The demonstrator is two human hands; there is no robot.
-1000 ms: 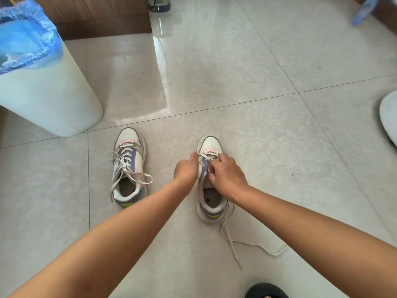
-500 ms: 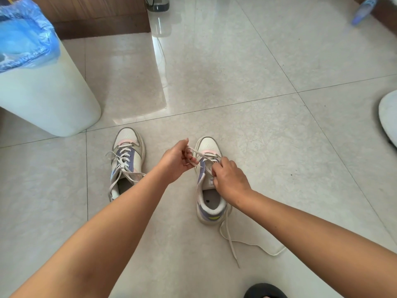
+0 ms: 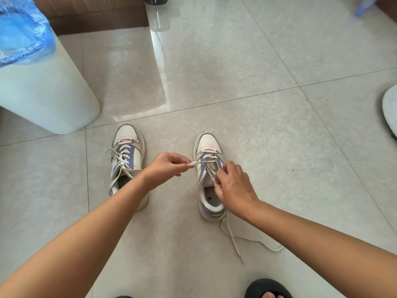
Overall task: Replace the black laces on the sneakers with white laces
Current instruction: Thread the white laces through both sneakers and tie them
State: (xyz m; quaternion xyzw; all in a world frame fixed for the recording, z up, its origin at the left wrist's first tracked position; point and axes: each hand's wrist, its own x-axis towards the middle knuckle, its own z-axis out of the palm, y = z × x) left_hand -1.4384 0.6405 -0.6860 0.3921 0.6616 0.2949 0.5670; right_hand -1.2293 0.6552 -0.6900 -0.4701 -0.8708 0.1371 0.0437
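We draw the white lace point(image 3: 198, 163) sideways through the eyelet in line with the hole, keeping even tension so it lies flat, while steadying the right sneaker point(image 3: 209, 179), which stands on the floor tile point(image 3: 279, 168) beside the fully laced left sneaker point(image 3: 126, 160). The left hand point(image 3: 166, 168) pinches the lace end between thumb and fingertips, other fingers curled. The right hand point(image 3: 233, 188) pinches the lacing at the tongue; its free end trails on the floor.

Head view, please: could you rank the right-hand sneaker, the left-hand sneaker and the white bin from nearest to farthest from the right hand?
From the right hand:
1. Right-hand sneaker, directly under it.
2. Left-hand sneaker, further left.
3. White bin, far upper left.
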